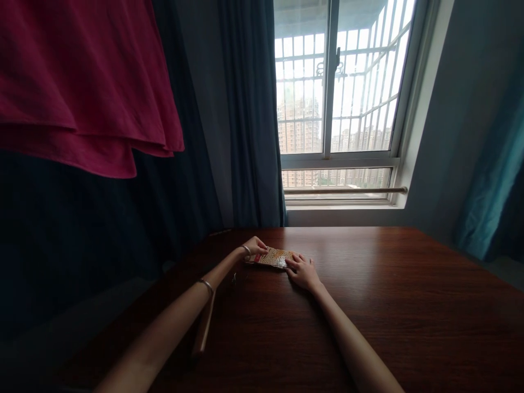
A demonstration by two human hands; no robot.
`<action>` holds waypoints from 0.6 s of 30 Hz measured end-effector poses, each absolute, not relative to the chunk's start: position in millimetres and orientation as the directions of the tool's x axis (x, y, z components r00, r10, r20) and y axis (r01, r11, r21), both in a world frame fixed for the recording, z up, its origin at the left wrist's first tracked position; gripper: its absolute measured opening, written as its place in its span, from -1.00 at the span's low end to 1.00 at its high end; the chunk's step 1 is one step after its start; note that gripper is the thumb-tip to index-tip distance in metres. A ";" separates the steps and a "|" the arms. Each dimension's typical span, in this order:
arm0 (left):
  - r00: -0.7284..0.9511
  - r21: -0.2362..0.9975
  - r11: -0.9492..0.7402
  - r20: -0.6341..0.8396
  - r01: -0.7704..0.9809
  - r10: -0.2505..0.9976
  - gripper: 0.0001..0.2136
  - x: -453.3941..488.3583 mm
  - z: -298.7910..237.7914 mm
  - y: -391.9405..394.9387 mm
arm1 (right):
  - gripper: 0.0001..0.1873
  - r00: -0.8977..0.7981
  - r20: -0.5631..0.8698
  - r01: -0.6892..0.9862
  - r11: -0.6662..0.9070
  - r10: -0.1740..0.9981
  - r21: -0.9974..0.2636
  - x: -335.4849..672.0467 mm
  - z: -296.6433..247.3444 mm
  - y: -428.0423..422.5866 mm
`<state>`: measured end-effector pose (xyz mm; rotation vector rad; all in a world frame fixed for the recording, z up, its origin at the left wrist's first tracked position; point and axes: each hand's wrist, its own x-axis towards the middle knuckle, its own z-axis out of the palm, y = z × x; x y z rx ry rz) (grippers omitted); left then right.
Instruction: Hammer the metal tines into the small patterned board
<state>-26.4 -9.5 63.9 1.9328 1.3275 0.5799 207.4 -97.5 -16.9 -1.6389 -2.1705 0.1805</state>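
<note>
A small flat patterned packet [275, 257], tan with a red edge, lies on the dark wooden table [409, 305] in front of me. My left hand [254, 246] has its fingers curled on the packet's left end. My right hand [302, 271] rests on the table with its fingers spread over the packet's right end. A bracelet sits on each of two places on my left arm, at the wrist and mid-forearm.
A red cloth [82, 87] hangs at the upper left. Dark blue curtains [249, 120] flank a barred window [339, 98] beyond the table's far edge. A teal curtain [491, 180] hangs at the right. A small dark object [234, 279] lies by my left forearm.
</note>
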 end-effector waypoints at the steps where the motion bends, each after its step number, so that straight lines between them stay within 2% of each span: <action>1: 0.387 0.727 -0.207 -0.087 0.655 0.918 -0.78 -39.9 66.3 -13.0 | -0.52 -0.222 0.246 0.891 0.299 0.944 -0.342 207.4 -17.3 -97.5; 3: 0.355 0.621 -0.122 -0.268 0.774 0.895 -0.81 -64.6 68.6 -21.6 | -0.52 -0.223 0.248 0.892 0.300 0.943 -0.338 207.4 -18.1 -97.5; 5: 0.242 0.473 -0.002 -0.446 0.881 0.862 -0.83 -83.2 67.9 -32.0 | -0.52 -0.218 0.246 0.895 0.294 0.944 -0.335 207.3 -18.8 -97.6; 7: 0.142 0.393 0.087 -0.519 0.916 0.843 -0.80 -94.6 65.8 -42.5 | -0.52 -0.217 0.237 0.898 0.289 0.947 -0.332 207.1 -18.9 -97.8; 11: 0.067 0.383 0.163 -0.521 0.909 0.851 -0.73 -102.6 62.6 -58.8 | -0.51 -0.220 0.226 0.900 0.287 0.949 -0.327 206.8 -17.8 -98.8; 18: 0.009 0.447 0.223 -0.460 0.867 0.888 -0.70 -106.6 50.5 -64.6 | -0.52 -0.224 0.240 0.894 0.297 0.944 -0.335 207.1 -15.6 -100.5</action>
